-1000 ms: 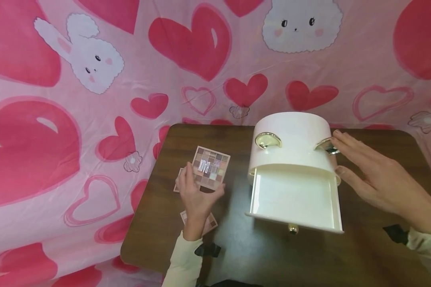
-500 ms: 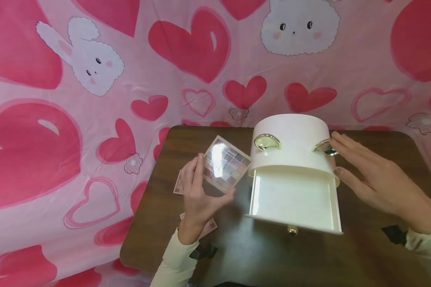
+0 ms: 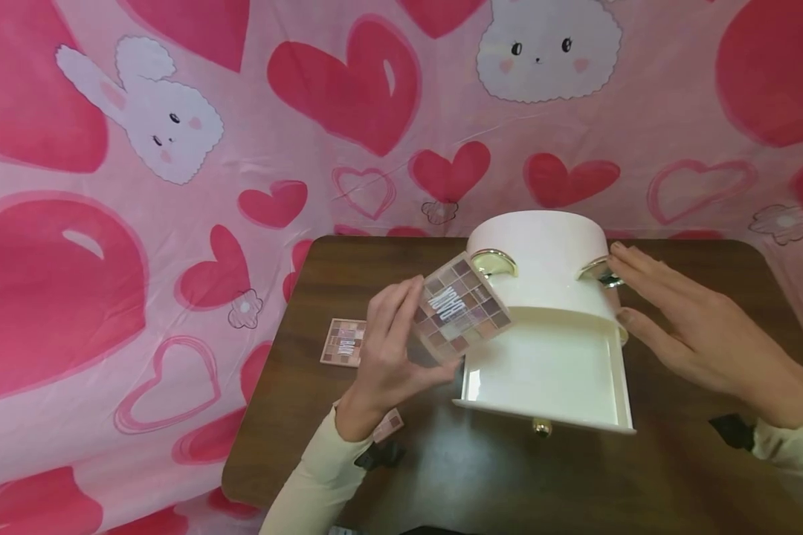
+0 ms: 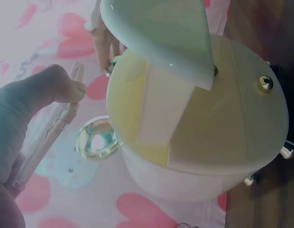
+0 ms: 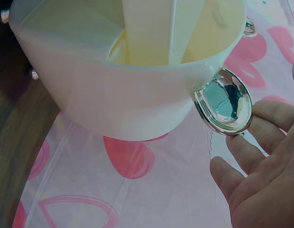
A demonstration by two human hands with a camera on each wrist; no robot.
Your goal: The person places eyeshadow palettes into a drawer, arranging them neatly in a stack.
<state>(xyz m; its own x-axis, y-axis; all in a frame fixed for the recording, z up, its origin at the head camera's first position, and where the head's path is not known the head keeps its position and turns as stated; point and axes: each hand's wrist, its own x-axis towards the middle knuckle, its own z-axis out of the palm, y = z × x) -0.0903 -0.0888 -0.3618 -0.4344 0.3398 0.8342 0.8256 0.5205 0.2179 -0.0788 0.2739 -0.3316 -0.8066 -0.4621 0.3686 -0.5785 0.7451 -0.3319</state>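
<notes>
My left hand (image 3: 387, 357) grips an eyeshadow palette (image 3: 460, 308) by its edge, thumb at one side and fingers at the other. The palette is tilted and overlaps the left side of a white rounded makeup organizer (image 3: 542, 249). In the left wrist view the palette (image 4: 48, 135) shows edge-on. The organizer's upper drawer (image 3: 549, 368), with a gold knob, is pulled out and its visible inside is bare. Fingertips of my right hand (image 3: 699, 323) rest against the shiny gold ear-shaped piece (image 5: 225, 102) on the organizer's right side, fingers fairly straight.
Another palette (image 3: 343, 342) lies at the table's left, partly behind my left hand. Near my left wrist, a further palette (image 3: 388, 425) is mostly covered. The brown table (image 3: 508, 483) ends against a pink heart-print cloth (image 3: 375, 96) at the back and left.
My left hand has moved right with the eyeshadow palette, from above the table to in front of the organizer's left side, turning it on the way. My right hand stays at the ear-shaped piece.
</notes>
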